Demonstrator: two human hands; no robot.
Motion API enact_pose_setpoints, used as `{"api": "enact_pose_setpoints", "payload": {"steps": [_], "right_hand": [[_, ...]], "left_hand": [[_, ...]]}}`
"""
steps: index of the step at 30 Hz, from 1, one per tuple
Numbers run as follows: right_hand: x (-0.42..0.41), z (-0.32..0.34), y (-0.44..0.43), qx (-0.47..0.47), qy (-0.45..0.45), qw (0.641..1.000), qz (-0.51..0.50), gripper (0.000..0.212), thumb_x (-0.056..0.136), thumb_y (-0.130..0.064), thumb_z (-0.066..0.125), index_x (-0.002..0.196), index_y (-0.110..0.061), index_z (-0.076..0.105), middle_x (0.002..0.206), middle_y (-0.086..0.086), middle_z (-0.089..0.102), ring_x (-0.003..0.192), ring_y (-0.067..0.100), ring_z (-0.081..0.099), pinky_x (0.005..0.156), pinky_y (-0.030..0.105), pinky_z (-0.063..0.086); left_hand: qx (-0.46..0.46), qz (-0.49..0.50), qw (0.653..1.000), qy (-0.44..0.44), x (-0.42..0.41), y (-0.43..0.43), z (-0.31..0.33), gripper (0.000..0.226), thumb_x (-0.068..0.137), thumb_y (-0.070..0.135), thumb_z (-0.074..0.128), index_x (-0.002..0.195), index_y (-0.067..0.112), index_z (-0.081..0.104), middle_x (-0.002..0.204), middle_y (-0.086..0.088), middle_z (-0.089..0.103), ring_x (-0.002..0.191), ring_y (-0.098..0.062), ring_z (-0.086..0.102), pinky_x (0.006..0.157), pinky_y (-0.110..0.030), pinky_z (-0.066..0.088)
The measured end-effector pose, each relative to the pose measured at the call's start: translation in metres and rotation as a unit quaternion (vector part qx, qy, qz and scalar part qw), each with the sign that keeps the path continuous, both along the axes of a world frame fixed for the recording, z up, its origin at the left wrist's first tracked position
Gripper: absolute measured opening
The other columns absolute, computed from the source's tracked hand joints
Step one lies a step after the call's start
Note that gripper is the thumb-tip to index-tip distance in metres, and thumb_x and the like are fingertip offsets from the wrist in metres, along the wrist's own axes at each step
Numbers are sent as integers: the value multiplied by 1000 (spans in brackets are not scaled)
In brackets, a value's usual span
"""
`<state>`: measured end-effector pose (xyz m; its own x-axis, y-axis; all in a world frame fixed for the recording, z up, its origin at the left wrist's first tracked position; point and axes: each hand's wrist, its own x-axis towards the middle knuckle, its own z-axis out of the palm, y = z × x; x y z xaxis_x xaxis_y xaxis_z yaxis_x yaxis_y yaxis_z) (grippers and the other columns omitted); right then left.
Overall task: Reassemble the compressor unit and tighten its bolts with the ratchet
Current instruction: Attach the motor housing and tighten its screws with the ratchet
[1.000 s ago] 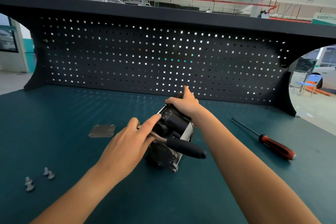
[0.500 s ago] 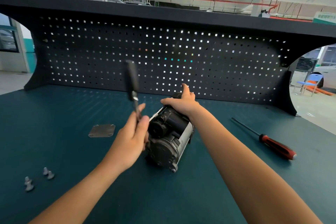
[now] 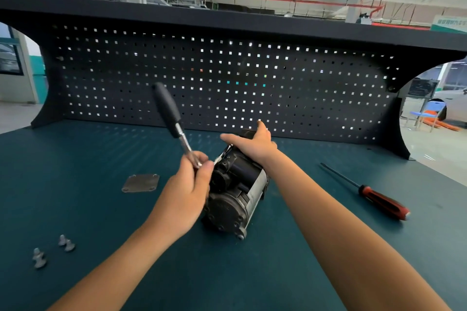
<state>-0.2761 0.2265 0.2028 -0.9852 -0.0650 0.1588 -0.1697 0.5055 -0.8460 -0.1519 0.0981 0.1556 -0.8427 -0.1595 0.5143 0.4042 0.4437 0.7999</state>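
Observation:
The black and silver compressor unit (image 3: 236,194) lies on its side in the middle of the green bench top (image 3: 101,159). My right hand (image 3: 252,144) grips its far end from above. My left hand (image 3: 188,192) pinches the head end of the ratchet (image 3: 174,121) against the unit's left upper side; the ratchet's black handle points up and to the left. The socket end is hidden behind my fingers. A square metal cover plate (image 3: 141,183) lies flat to the left of the unit. Several loose bolts (image 3: 51,250) lie near the front left.
A red and black screwdriver (image 3: 366,190) lies on the bench to the right of my right forearm. A dark pegboard back wall (image 3: 227,83) with a shelf on top closes the far side of the bench.
The ratchet handle swung from pointing toward me and right, up over the unit, and now tilts up and left. My right hand has stayed on the compressor.

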Motion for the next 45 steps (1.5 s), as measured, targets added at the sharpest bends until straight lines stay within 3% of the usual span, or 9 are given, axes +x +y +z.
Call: {"api": "enact_pose_setpoints", "payload": {"steps": [7,13,19,23,27,32,36,41,45], "right_hand": [[-5,1,-4,38,-12,999,0,107,73,-53,69,149,-20,3,154,1,13,141,32,10,114,46,19],[-4,2,-2,18,-20,1000,7,106,72,-49,68,149,-24,0,152,1,16,138,32,18,110,47,29],[-1,2,0,15,-12,1000,11,103,74,-46,68,149,-25,1,152,1,16,139,32,15,111,48,25],[-1,2,0,15,-9,1000,11,105,73,-46,70,149,-25,0,151,2,17,139,33,15,111,48,26],[-1,1,-1,13,-9,1000,9,105,72,-45,70,149,-27,1,150,1,18,138,33,16,110,48,26],[-1,1,-1,6,-11,1000,5,96,75,-45,63,149,-26,3,152,-1,16,140,32,12,111,48,24],[-2,0,-1,14,-1,1000,-1,104,73,-55,66,149,-22,3,155,0,13,141,31,10,114,45,20],[-6,2,-4,38,-14,999,0,111,70,-53,72,149,-24,0,153,2,15,139,33,13,112,46,24],[-7,2,-3,20,-6,1000,16,99,76,-44,69,147,-36,0,149,4,18,136,35,17,105,43,28]], "left_hand": [[-291,93,950,68,6,-5,7,50,83,57,12,115,26,36,68,11,49,69,-16,59,58,-32,39],[-458,97,866,175,2,-18,-2,34,85,26,65,115,18,52,77,-5,51,52,-21,54,43,-29,40],[-11,8,1000,-10,-5,-6,-9,26,91,49,27,97,31,45,54,11,48,46,-4,44,52,-25,39],[361,-94,908,-191,-8,-6,-3,34,100,42,27,87,17,46,44,1,46,31,-10,32,36,-17,31],[451,-145,847,-242,-6,-9,0,36,100,43,30,76,18,39,44,2,42,30,-8,28,35,-15,31],[42,-6,997,-69,-3,-13,-7,31,98,34,35,128,43,33,63,5,50,50,-8,48,56,-29,44],[-361,79,928,42,3,-15,-12,68,96,36,32,127,66,-21,95,6,37,73,-11,49,64,-27,43],[-383,102,916,60,2,-15,-9,64,95,41,26,115,65,-29,94,8,35,67,-6,44,56,-21,36],[-179,34,983,33,-1,-12,-9,42,93,45,29,133,56,20,79,15,52,70,-1,53,69,-29,46]]}}
